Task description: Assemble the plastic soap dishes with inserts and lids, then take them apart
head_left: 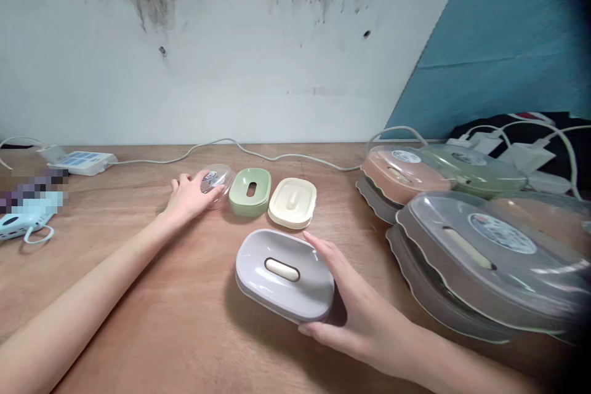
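Observation:
My right hand (355, 298) grips the right end of a grey oval soap box (284, 274) with a cream slot in its top, resting on the wooden table (161, 320). My left hand (189, 197) reaches out to the far left and closes its fingers on a clear oval lid (216, 180) with a round label. Right of that lid sit a green oval tray (250, 191) with a slot and a cream oval tray (292, 202), side by side and apart from both hands.
Round covered plastic trays, pink (401, 175), green (475, 169) and a large clear-lidded one (480, 258), crowd the right. A white power strip (83, 162) with its cable (258, 154) lies at the back left; chargers (526, 157) sit back right. A light-blue item (23, 225) lies at the left edge.

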`<act>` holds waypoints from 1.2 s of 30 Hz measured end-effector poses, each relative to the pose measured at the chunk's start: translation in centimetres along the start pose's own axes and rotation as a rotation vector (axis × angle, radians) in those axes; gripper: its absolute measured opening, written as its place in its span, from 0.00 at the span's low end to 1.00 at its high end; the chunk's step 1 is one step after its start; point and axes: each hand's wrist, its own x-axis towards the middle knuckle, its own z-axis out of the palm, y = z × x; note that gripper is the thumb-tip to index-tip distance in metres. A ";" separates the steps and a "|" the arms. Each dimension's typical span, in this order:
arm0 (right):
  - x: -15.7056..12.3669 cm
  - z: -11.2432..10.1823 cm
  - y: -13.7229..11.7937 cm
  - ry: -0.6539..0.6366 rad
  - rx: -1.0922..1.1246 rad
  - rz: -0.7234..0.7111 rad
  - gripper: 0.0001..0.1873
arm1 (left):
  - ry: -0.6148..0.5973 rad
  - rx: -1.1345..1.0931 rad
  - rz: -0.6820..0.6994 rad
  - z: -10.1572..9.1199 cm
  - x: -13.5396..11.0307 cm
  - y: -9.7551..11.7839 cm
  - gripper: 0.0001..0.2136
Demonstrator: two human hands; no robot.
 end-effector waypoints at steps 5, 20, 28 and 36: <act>0.5 -0.1 -0.4 -0.044 0.000 0.071 0.48 | -0.108 0.063 -0.002 0.2 -0.8 1.0 0.32; 1.0 -0.9 -1.0 -0.045 -0.020 0.037 0.24 | -0.136 0.148 0.031 -0.5 -1.9 1.8 0.33; 1.1 -1.4 -1.0 -0.010 0.005 -0.003 0.22 | -0.140 -0.272 0.777 -3.9 -5.4 4.8 0.37; 0.8 -0.3 0.2 0.174 0.049 -0.076 0.49 | -0.416 -0.294 1.019 -4.7 -6.3 5.5 0.34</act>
